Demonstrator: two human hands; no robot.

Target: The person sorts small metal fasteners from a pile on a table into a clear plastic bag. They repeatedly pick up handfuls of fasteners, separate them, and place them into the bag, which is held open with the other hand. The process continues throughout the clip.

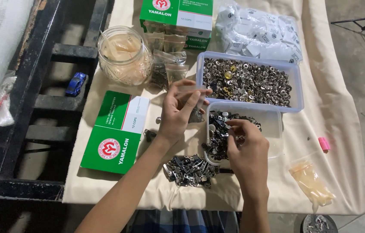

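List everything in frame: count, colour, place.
jar: 1, clear glass, far left
boxes: 2, green-white, one near left, one far centre
button tub: 1, clear, full of silver buttons, centre right
zipper tub: 1, clear, under right hand
zipper pile: 1, silver-black, near edge
packets: heap, white, far right
pouch: 1, amber, near right
toy car: 1, blue, on black frame
left hand: holds small clear bag
right hand: in zipper tub

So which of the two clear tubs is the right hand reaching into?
The nearer tub, half-empty with dark clips; the right hand is inside. The farther tub brims with silver buttons.
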